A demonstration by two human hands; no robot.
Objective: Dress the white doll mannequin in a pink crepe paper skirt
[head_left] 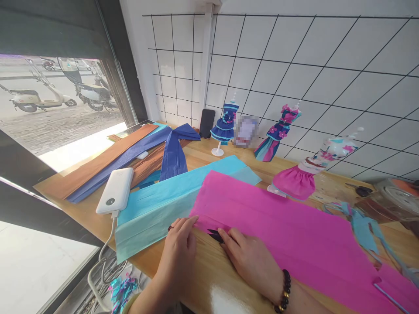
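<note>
A large bright pink sheet (262, 218), thin like crepe paper or cloth, lies along the front of the wooden table. My left hand (180, 237) has its fingers pressed together on the sheet's near left corner, pinching its edge. Close to its right, my right hand (247, 253) is closed around small black scissors (216, 236). Their pointed blades are slightly apart at the sheet's near edge and aim left; the handles are hidden in the hand. Under the pink sheet's left end lies a folded light blue sheet (157, 203).
A white power bank (116, 189) with a cable sits left, near brown (108, 159) and dark blue strips (175, 157). Behind stand mini dress forms in blue (225, 124), blue-pink (275, 135) and white-pink (299, 179). Light blue scraps (365, 231) and a clear jar (396, 198) are right.
</note>
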